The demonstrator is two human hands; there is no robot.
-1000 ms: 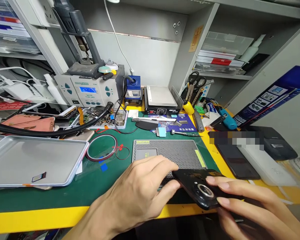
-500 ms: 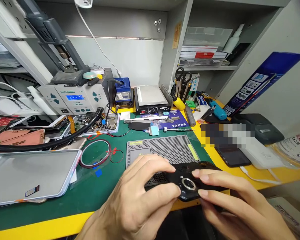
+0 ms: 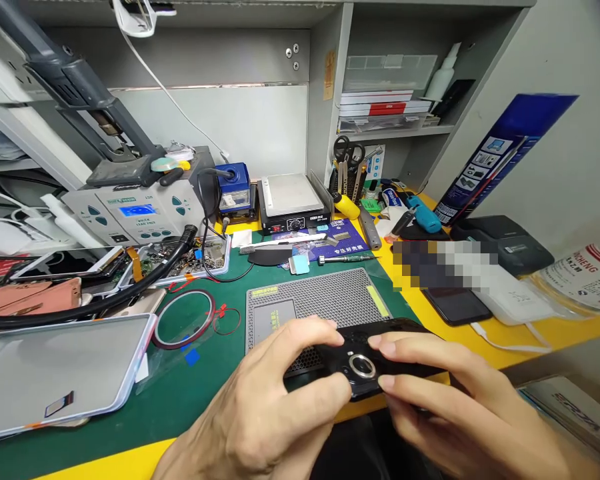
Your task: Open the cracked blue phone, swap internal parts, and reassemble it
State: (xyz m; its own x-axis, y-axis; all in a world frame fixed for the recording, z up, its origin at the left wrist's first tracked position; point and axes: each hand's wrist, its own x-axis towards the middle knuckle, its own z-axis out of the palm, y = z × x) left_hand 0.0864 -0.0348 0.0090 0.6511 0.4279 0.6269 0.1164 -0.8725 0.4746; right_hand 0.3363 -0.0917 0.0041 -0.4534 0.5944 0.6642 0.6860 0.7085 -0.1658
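Note:
Between my two hands is a black smartphone (image 3: 357, 335), held back side up, with a camera lens ringed in silver metal (image 3: 363, 366) near its closer edge. My left hand (image 3: 275, 393) is curled around the phone's left end, thumb and index finger on its back. My right hand (image 3: 460, 393) grips the other side, fingertips resting close to the lens ring. The phone is tilted over the front edge of the perforated grey mat (image 3: 330, 300). Both palms and the underside of the phone are hidden.
Left lie a grey tray (image 3: 80, 360), a tape ring (image 3: 185, 320) and a thick black hose (image 3: 130, 293). Behind stand a hot-air station (image 3: 145, 207) and a heating plate (image 3: 295, 200). A screwdriver (image 3: 347, 259) lies beyond the mat; another phone (image 3: 457, 305) sits to the right.
The view has shifted slightly, so the bench items appear a little further left. Both hands keep their grip on the phone, with hardly any change in finger placement.

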